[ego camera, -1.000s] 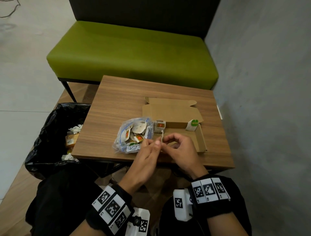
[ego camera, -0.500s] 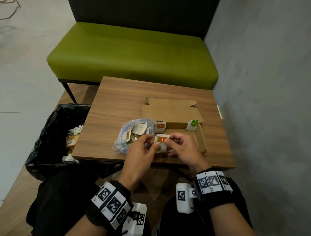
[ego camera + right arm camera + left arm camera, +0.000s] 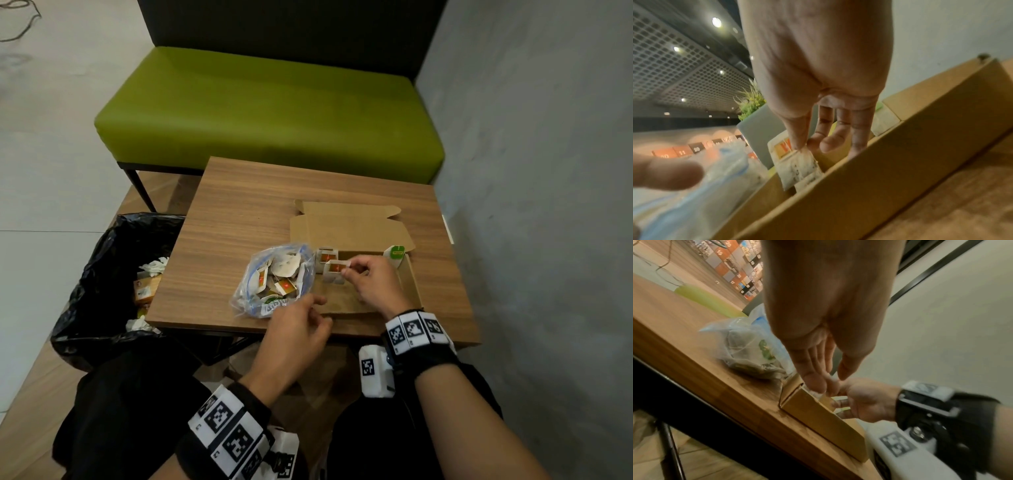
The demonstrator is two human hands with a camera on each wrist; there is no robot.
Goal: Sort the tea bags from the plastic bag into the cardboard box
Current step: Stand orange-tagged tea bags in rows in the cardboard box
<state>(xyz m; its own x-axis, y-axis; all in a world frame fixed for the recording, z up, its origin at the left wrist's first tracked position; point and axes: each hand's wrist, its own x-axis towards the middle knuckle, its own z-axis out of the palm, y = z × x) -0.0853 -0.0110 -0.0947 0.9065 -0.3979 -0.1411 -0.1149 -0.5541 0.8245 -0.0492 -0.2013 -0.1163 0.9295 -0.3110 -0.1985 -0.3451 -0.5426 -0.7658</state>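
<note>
Over the cardboard box (image 3: 412,284): right hand (image 3: 371,279) pinching orange-tagged tea bag (image 3: 335,271), mid-placement; left hand (image 3: 298,327) loose, empty beside it. Next: lowering upright, then releasing.

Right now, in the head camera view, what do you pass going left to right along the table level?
black bin bag → plastic bag → orange-tagged tea bag held by the right hand → green-tagged tea bag

green bench (image 3: 267,113), wooden table (image 3: 239,219), grey wall (image 3: 534,171), black-lined bin (image 3: 102,274), pale floor (image 3: 51,137)
</note>
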